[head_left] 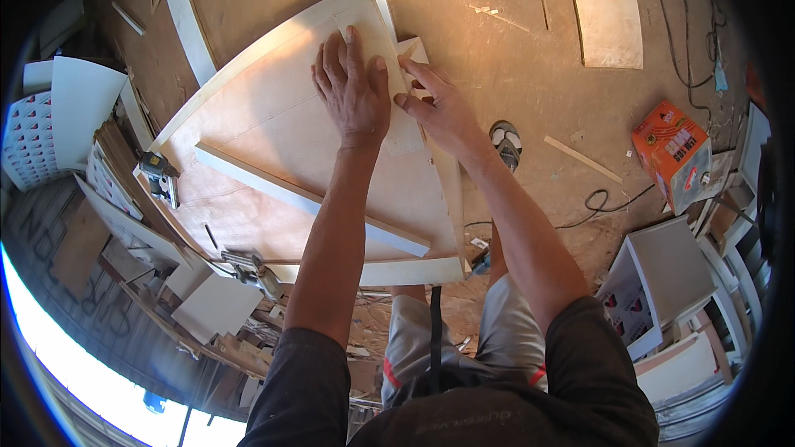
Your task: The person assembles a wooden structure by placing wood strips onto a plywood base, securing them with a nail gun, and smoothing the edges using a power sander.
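Note:
A wide, fan-shaped wooden panel (248, 128) with pale rims along its curved and straight sides lies in front of me. My left hand (354, 91) rests flat, fingers stretched, on a thin pale strip (405, 134) along the panel's right side. At that same right edge, my right hand (443, 112) has its thumb and forefinger on the rim; its other fingers are curled and partly hidden. A small wood block (411, 48) shows beside the forefinger. A loose white-faced batten (306, 197) lies slantwise across the panel, partly beneath my left forearm.
A nail gun (159, 175) sits at the panel's left rim, another metal tool (252, 271) at its near edge. Right stand an orange box (672, 149) and a white cabinet (658, 285). A cable (600, 209) crosses the floor, along with wood offcuts (584, 159). Curved boards (87, 108) lean left.

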`<state>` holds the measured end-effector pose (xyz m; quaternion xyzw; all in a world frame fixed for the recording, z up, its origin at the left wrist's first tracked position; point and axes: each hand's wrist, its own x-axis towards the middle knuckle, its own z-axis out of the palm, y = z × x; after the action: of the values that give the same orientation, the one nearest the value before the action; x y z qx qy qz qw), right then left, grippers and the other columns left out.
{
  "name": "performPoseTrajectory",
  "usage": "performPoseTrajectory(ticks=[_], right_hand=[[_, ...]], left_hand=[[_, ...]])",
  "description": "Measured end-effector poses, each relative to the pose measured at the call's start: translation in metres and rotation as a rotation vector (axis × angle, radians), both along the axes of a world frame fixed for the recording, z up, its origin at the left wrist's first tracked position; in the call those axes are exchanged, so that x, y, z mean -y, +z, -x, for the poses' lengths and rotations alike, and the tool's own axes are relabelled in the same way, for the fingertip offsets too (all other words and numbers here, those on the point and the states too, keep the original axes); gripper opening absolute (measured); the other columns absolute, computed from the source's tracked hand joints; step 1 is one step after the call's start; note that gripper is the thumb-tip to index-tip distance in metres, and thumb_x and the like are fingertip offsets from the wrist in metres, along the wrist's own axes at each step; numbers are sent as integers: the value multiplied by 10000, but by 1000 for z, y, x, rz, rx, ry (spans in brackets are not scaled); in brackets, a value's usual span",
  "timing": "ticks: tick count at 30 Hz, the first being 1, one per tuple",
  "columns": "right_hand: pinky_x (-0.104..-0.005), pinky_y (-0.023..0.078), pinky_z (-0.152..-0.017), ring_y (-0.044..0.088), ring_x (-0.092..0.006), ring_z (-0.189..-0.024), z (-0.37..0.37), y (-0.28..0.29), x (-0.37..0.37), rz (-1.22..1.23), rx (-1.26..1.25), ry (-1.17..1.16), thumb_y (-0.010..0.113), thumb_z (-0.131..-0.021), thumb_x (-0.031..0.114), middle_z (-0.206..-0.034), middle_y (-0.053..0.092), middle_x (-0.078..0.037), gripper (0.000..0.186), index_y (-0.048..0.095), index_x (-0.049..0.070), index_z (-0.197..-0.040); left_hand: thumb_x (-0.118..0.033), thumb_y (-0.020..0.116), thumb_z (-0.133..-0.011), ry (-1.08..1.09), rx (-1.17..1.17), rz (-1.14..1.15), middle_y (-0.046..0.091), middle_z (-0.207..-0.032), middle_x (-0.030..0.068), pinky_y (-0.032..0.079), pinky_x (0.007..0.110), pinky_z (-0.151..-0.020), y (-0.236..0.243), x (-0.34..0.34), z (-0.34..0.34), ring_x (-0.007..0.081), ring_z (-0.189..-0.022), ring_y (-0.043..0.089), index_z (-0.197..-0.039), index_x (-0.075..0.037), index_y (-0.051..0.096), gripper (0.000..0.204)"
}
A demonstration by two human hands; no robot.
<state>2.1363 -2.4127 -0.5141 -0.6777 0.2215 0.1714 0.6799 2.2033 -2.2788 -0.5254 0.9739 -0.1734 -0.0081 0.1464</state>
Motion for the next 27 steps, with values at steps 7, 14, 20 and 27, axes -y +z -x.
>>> performPoseTrajectory(ticks=[7, 14, 20, 27], right_hand=[[-348, 484, -961, 506, -250, -1220, 3, -10, -2, 26, 69, -2, 657, -917, 163, -1369, 477, -131, 546, 473, 116, -1429], [-354, 459, -965, 493, -244, -1240, 3, -4, -5, 48, 67, -1, 638, -928, 175, -1363, 484, -124, 522, 475, 97, -1418], [-436, 383, -1066, 470, -370, -1253, 3, -4, -10, 7, 86, -95, 637, -895, 143, -1357, 501, -195, 503, 504, 26, -1367], [-414, 391, -1064, 469, -355, -1259, -1, 2, -13, 7, 99, -81, 629, -902, 120, -1342, 506, -199, 490, 505, 23, -1366]], left_hand=[[-290, 488, -993, 5, -8, 28, 366, -1435, 230, 260, 534, -1108, 1, 3, 0, 410, -1337, 328, -1477, -85, 360, 541], [-359, 500, -975, 8, -60, 16, 337, -1508, 173, 168, 585, -1144, 0, -4, -3, 372, -1415, 274, -1514, -140, 311, 612], [-333, 450, -1013, -23, -116, 6, 326, -1524, 212, 155, 569, -1157, 6, 0, -5, 384, -1445, 237, -1514, -107, 300, 570], [-339, 451, -1016, 14, -142, 49, 320, -1526, 215, 141, 560, -1167, 7, -4, -6, 372, -1455, 226, -1522, -110, 277, 582]])
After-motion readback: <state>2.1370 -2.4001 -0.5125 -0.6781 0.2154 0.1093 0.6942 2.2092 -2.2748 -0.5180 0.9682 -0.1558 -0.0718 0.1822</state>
